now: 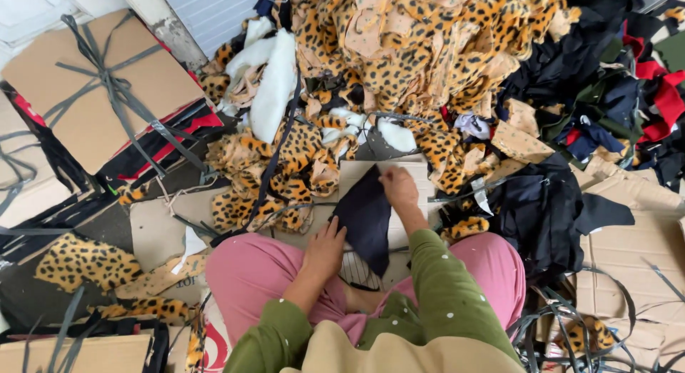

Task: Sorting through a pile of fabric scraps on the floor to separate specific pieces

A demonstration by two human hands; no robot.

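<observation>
Left hand (325,250): fingers spread flat, pressing the lower left edge of the dark cloth (365,217).
Right hand (398,188): fingers curled, pinching the cloth's top right corner.
Dark cloth: lies on a pale board (414,174) over the lap in pink trousers (246,273); long axis runs from the top, away from the person, down to a point near the knees.
Around: leopard-print scraps (399,52), black fabric (535,209), cardboard (628,251).

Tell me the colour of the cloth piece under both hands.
The cloth piece is plain dark navy, nearly black; the head view shows it.
</observation>
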